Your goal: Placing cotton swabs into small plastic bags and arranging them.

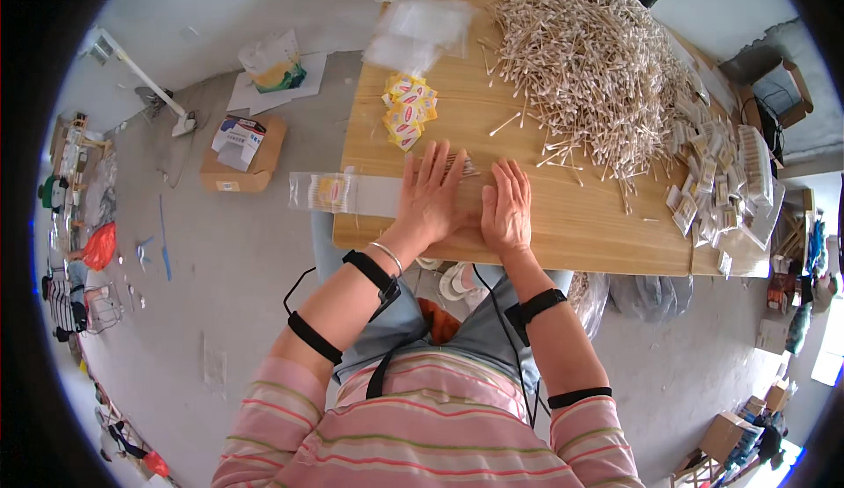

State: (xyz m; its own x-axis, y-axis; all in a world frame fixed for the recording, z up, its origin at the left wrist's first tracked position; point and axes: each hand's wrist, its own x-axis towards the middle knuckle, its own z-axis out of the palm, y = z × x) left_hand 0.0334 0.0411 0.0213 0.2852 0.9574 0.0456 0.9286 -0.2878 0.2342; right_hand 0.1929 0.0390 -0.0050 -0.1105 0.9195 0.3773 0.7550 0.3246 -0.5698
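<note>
My left hand (pixel 431 191) lies palm down near the table's front edge, fingers stretched out. Partly beneath its fingertips is a small group of cotton swabs (pixel 469 166). My right hand (pixel 507 207) rests on its side just to the right, fingers extended and nothing visible in it. Left of my left hand, a clear plastic bag (pixel 299 191) with a yellow card inside reaches past the table's left edge. A pale flat strip (pixel 378 196) runs from it under my left hand. Several yellow printed cards (pixel 409 112) lie beyond.
A big heap of loose cotton swabs (pixel 598 66) covers the wooden table's (pixel 615 246) far right. Packed swab packets (pixel 716 176) are piled at the right edge, clear plastic bags (pixel 422 26) at the far left. An open cardboard box (pixel 242 167) stands on the floor at left.
</note>
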